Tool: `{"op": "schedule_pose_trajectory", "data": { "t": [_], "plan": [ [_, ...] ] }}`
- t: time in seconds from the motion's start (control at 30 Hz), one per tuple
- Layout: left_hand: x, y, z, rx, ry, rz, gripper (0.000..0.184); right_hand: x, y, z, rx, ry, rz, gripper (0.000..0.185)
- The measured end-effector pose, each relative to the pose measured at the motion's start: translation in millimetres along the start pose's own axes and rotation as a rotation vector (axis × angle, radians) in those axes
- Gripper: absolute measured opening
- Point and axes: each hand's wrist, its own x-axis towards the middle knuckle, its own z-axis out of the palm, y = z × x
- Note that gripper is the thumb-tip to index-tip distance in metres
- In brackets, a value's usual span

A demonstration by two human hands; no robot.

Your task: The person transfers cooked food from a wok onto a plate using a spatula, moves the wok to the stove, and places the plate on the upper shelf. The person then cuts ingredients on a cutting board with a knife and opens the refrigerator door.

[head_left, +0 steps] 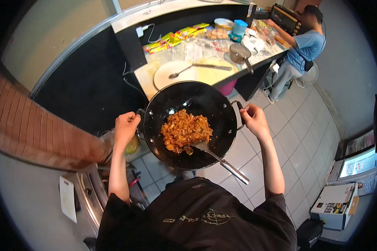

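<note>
A black wok is held up in front of my body, over the tiled floor and close to the counter edge. My left hand is closed round its left loop handle, and my right hand grips the right one. Chopped, reddish-brown cooked food lies heaped in the middle of the wok. A metal spatula rests with its blade in the food, its handle sticking out over the near rim at the lower right. Just beyond the wok, a white plate sits on the counter with a ladle across it.
On the counter are yellow packets, a saucepan, a blue-lidded container and a bag of eggs. Another person sits at the far right by an oven. A white box stands at lower right.
</note>
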Motion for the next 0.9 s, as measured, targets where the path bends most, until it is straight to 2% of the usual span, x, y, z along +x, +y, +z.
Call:
{"op": "schedule_pose_trajectory", "data": {
  "t": [0.07,0.1,0.2,0.3,0.33,0.43,0.5,0.57,0.63,0.7,0.77,0.9],
  "plan": [
    [20.0,13.5,6.3,-0.046,-0.006,0.014,0.030,8.9,-3.6,-12.3,0.035,0.020,0.012,0.021],
    [15.1,-4.4,22.9,-0.142,0.115,0.098,0.029,13.0,-1.3,-8.3,0.010,0.102,-0.148,0.021],
    [-19.7,-10.5,1.0,-0.090,0.081,0.121,0.029,-31.0,-4.1,-0.8,0.076,0.101,-0.122,0.022],
    [-32.4,-13.6,-4.9,-0.072,0.124,0.194,0.029,-46.8,-0.1,3.3,0.041,0.165,-0.219,0.022],
    [-36.9,-12.5,-0.9,-0.106,0.155,0.187,0.028,-43.0,8.5,3.1,0.042,0.192,-0.278,0.021],
    [-47.1,-6.6,-4.5,-0.127,0.216,0.189,0.027,-35.4,4.3,-5.8,-0.039,0.202,-0.263,0.021],
    [-43.8,-24.7,2.2,-0.139,0.259,0.274,0.027,-28.5,6.4,-7.8,0.000,0.205,-0.321,0.022],
    [-58.0,-19.6,-0.4,-0.100,0.296,0.270,0.031,-25.8,3.4,-5.0,0.060,0.189,-0.358,0.024],
    [-65.7,-29.1,3.3,-0.106,0.336,0.278,0.033,-11.5,5.8,0.4,0.036,0.212,-0.496,0.024],
    [-81.8,-30.1,7.9,-0.108,0.353,0.232,0.035,-2.7,0.5,-0.1,0.000,0.124,-0.416,0.024],
    [-84.9,-33.4,13.7,-0.066,0.387,0.173,0.034,16.7,-2.1,6.1,-0.095,0.151,-0.523,0.024],
    [-77.5,-52.0,33.7,-0.045,0.474,0.189,0.034,53.6,-8.0,20.5,-0.135,0.087,-0.528,0.026]
  ]
}}
